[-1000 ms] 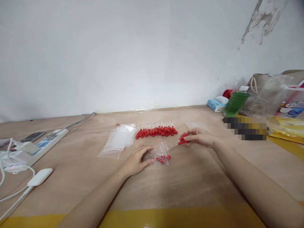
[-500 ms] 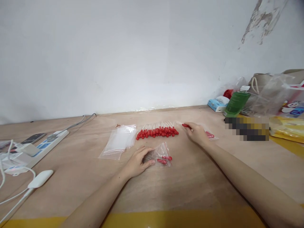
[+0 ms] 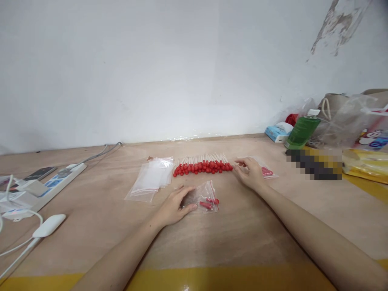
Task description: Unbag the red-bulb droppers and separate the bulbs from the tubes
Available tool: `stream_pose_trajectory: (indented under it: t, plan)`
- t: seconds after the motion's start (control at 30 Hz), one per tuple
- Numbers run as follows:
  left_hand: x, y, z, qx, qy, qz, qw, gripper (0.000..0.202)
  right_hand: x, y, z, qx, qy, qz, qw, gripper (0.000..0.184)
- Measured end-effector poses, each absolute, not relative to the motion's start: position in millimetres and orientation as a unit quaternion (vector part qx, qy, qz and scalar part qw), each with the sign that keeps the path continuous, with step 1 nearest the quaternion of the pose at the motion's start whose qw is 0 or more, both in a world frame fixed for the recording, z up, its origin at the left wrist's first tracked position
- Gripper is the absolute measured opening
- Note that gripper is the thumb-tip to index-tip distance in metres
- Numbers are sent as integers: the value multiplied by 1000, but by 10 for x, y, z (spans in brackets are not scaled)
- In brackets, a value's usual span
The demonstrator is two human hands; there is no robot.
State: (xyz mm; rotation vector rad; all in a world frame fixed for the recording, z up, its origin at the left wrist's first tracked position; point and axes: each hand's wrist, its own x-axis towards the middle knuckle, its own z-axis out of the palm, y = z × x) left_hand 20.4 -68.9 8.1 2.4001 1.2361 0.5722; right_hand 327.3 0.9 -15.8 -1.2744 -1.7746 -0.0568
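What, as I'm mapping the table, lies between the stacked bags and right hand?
The head view shows red-headed sticks between the stacked bags and right hand.

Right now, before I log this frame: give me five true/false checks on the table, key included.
1. The left hand is at a small clear bag with red pieces showing in it. True.
2. The right hand is by the left end of the row of red-tipped sticks. False: the right hand is by the right end of the row of red-tipped sticks.
3. The pile of flat clear bags lies to the left of that row. True.
4. The green bottle has no cap. False: the green bottle has a white cap on.
5. The power strip lies on the right side. False: the power strip is on the left.
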Motion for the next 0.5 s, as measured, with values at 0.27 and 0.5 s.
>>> stream_pose_trajectory:
  t: [0.27,0.5]
  plan:
    - [227,-692,87,860,432,206,174,46,2841,-373,24,-321,-876,269,237,25]
    - [259,-663,26,866,421,224,151,38,2645,-443,-11,-327,-849,328,255,26]
